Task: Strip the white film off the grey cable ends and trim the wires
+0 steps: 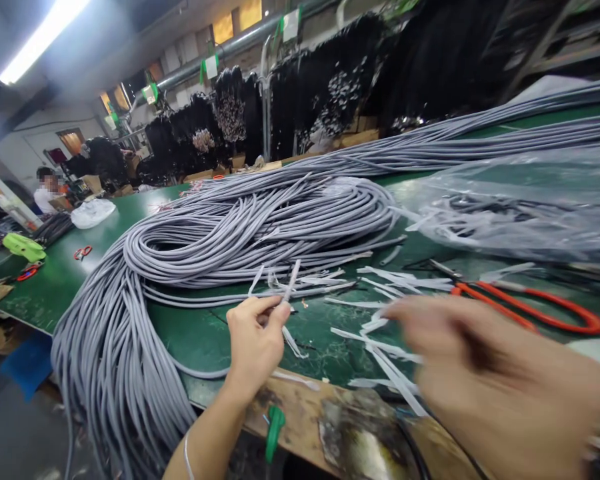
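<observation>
My left hand [257, 340] is closed in a pinch around a grey cable [293, 280], whose pale tip sticks up past the thumb and index finger. Behind it lies a big looped bundle of grey cables [190, 253], with many strands draping over the table's front edge at left. My right hand [500, 380] is smeared by motion, so its fingers and anything in them cannot be made out. It is over the right side of the table, by several loose white strips [387, 360]. Large scissors with orange handles [580, 323] lie just behind it.
Plastic bags [520, 207] holding dark items lie at right. More grey cables [470, 147] run along the back. Small red-handled scissors [83, 253] rest at left. A green clip-like object [275, 427] sits at the wooden front edge. A person [47, 193] is far left.
</observation>
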`<move>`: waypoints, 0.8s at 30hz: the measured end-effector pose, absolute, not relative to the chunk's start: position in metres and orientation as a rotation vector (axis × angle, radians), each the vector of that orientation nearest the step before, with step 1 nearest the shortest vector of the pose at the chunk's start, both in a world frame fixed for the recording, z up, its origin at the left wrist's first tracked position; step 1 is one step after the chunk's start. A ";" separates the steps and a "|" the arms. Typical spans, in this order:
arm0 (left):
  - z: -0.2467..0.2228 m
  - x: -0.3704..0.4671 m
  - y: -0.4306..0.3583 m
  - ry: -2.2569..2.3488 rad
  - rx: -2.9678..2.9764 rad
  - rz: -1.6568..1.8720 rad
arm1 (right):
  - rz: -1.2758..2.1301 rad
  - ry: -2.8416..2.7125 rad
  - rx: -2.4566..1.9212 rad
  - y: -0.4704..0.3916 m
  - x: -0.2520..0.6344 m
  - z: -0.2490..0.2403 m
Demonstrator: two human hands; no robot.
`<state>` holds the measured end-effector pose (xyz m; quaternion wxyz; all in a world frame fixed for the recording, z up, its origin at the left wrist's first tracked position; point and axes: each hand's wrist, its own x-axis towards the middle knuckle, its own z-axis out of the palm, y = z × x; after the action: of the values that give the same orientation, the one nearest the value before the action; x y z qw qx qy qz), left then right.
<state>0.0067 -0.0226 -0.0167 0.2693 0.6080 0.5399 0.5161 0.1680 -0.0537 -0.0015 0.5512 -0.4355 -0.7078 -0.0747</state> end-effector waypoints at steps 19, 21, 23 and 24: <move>-0.016 0.008 -0.030 1.350 1.874 1.488 | 0.012 -1.831 -1.052 -0.035 0.142 -0.006; -0.014 0.009 -0.031 1.343 1.914 1.500 | -0.020 -1.815 -1.032 -0.035 0.141 -0.006; -0.013 0.010 -0.032 1.321 1.964 1.503 | -0.044 -1.794 -1.031 -0.034 0.141 -0.008; -0.013 0.011 -0.033 1.310 1.995 1.500 | -0.049 -1.782 -1.039 -0.033 0.141 -0.009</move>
<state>0.0105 -0.0331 -0.0131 0.1608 0.6985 0.4588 0.5252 0.1406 -0.0333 -0.0088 0.5135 -0.4321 -0.7410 -0.0205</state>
